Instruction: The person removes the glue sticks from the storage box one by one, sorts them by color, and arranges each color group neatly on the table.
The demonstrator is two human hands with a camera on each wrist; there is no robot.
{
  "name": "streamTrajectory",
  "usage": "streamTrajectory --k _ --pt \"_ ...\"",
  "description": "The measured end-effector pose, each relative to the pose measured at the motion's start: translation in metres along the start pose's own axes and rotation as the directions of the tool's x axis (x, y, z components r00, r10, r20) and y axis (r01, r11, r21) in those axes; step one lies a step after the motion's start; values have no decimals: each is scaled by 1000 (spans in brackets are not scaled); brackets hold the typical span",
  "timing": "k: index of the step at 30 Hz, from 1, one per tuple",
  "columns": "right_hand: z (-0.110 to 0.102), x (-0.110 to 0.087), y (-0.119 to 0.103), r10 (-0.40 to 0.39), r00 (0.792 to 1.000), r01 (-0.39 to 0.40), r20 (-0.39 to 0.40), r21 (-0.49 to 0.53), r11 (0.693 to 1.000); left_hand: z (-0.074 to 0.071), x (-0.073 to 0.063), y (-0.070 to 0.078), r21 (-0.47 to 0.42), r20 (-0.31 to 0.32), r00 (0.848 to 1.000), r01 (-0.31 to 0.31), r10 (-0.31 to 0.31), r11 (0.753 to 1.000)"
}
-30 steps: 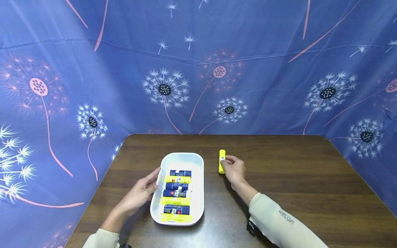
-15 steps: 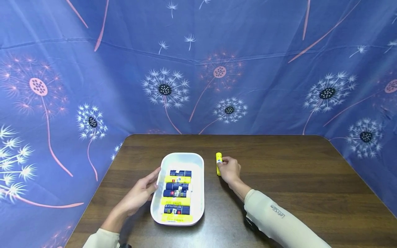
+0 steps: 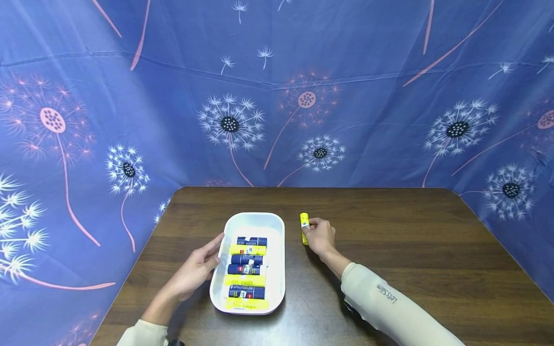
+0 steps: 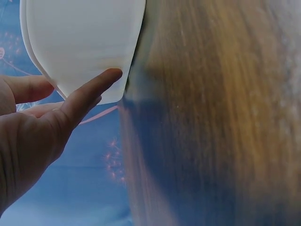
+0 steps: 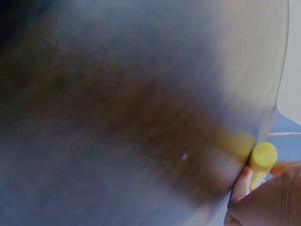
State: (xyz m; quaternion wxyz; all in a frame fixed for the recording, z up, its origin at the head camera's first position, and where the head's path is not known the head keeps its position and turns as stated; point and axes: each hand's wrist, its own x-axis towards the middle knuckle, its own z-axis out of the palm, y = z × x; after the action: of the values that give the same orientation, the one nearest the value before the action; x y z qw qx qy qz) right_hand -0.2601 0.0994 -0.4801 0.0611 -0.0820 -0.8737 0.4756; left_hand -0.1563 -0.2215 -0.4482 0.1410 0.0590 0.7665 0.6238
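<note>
My right hand (image 3: 320,236) pinches a yellow glue stick (image 3: 305,220) at the table, to the right of a white tray (image 3: 255,224). The round end of this glue stick (image 5: 264,154) shows in the right wrist view, between thumb and fingers. Inside the tray, several navy glue sticks (image 3: 246,292) and yellow glue sticks (image 3: 245,280) lie crosswise in a column. My left hand (image 3: 192,271) touches the tray's left side with fairly straight fingers. The left wrist view shows those fingers (image 4: 89,96) against the tray's outer wall (image 4: 89,42).
A brown wood-grain table (image 3: 402,240) carries everything. Behind and to its sides hangs a blue cloth (image 3: 368,96) with a dandelion print. The tray's far end has bare floor beyond the top navy stick.
My right hand has slid the yellow glue stick slightly left, toward the tray, and a little nearer to me; in the last half second it barely moves. Left hand and tray stay put.
</note>
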Motion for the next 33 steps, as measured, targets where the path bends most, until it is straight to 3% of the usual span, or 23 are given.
streamTrajectory --k 7,24,33 --pt "-1 -1 -2 6 1000 -6 -8 6 1000 2 1 0 5 44 999 -15 15 1000" --pt "0 -3 -2 -7 1000 7 -5 8 1000 5 0 1 5 11 1000 1 -1 1000" --pt "-7 1 0 -13 1000 13 29 -8 1000 5 1 -1 6 32 999 -13 13 1000"
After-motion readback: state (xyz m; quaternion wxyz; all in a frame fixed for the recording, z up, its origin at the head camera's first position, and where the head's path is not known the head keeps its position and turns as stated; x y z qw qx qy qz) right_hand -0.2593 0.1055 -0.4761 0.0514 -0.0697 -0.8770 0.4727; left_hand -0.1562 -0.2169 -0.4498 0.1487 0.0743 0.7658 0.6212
